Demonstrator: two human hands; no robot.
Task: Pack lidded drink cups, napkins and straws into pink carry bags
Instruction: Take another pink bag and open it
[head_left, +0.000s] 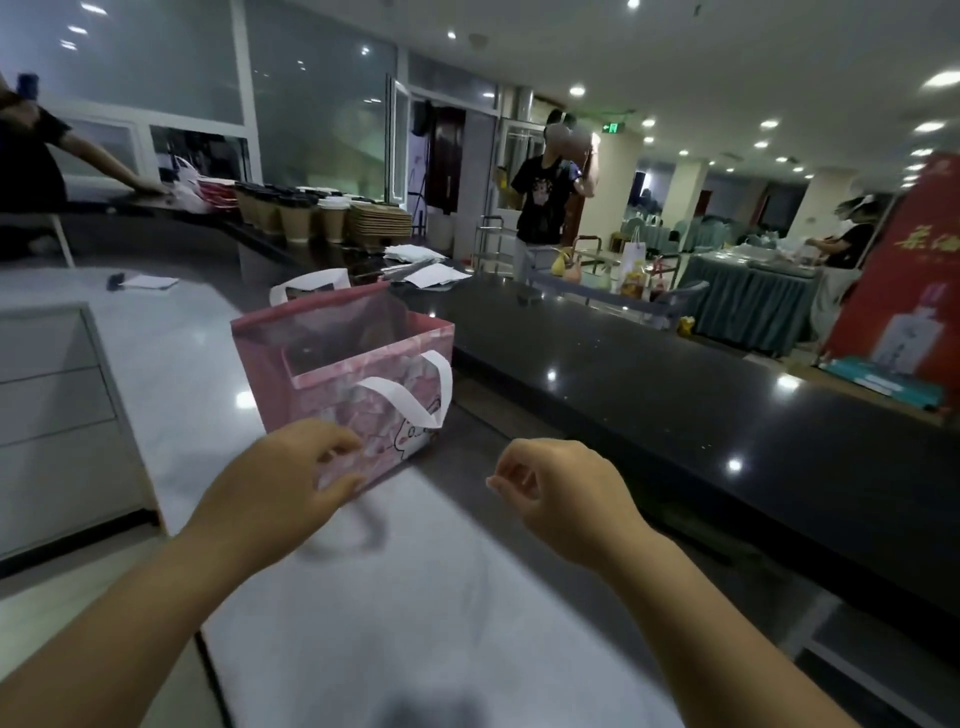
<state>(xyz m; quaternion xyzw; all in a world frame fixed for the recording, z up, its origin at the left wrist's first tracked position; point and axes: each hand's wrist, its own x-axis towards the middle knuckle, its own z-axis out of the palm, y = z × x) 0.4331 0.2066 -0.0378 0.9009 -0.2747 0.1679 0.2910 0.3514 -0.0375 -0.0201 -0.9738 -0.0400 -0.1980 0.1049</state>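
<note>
Head view: pink carry bag (327, 400) contents dark, indistinct.

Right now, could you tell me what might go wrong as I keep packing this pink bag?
The pink bag stands open by the edge of the white counter; a nudge from the left hand at its corner might tip it off. The lidded cups sit far back, so each carry risks a spill.

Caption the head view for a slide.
Left hand and right hand, loosely curled, by an upright pink carry bag on the white counter; lidded cups stand farther back.
</note>
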